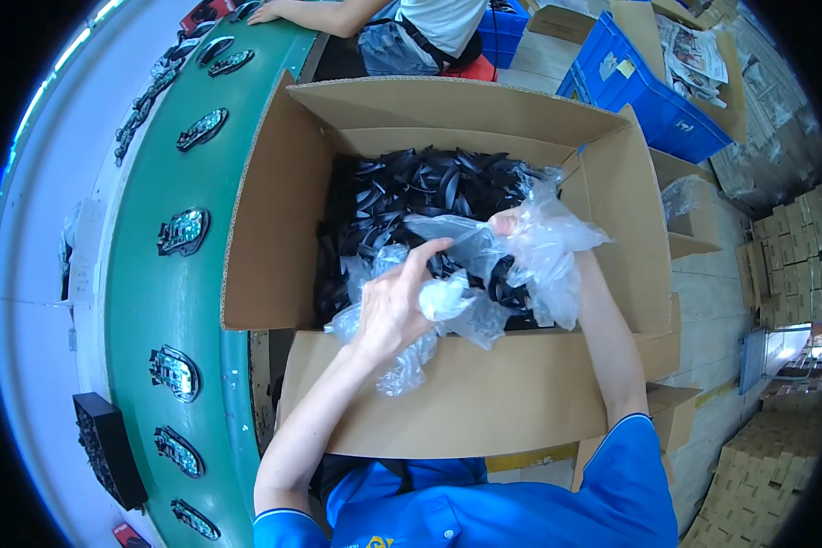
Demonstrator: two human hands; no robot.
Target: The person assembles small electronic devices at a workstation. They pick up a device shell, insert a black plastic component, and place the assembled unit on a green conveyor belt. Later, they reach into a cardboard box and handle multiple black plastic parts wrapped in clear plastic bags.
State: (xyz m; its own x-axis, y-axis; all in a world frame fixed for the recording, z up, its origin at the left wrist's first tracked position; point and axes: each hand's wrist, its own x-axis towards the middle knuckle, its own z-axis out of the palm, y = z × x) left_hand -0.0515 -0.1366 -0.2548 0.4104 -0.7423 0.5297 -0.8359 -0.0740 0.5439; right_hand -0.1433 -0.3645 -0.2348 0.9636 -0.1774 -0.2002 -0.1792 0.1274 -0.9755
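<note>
A large open cardboard box (pixel 484 393) in front of me holds a heap of black curved plastic parts (pixel 420 187). Over its near side, my left hand (pixel 393 306) has its lower fingers curled round a bunched clear plastic bag (pixel 446 298), with the index finger sticking out. Loose film from it droops below the hand. Deeper in and to the right, my right hand (pixel 505 220) pinches another crumpled clear bag (pixel 550 239), which hides most of that hand and the wrist. A stretch of film spans the gap between both hands.
At left runs a green conveyor belt (pixel 146 301) carrying several dark shell-like parts with circuit boards. Beside it stands a black bin (pixel 110 452). Another person (pixel 429 36) sits beyond the box. Blue crates (pixel 644 96) are at the far right, stacked cartons (pixel 767 457) on the right.
</note>
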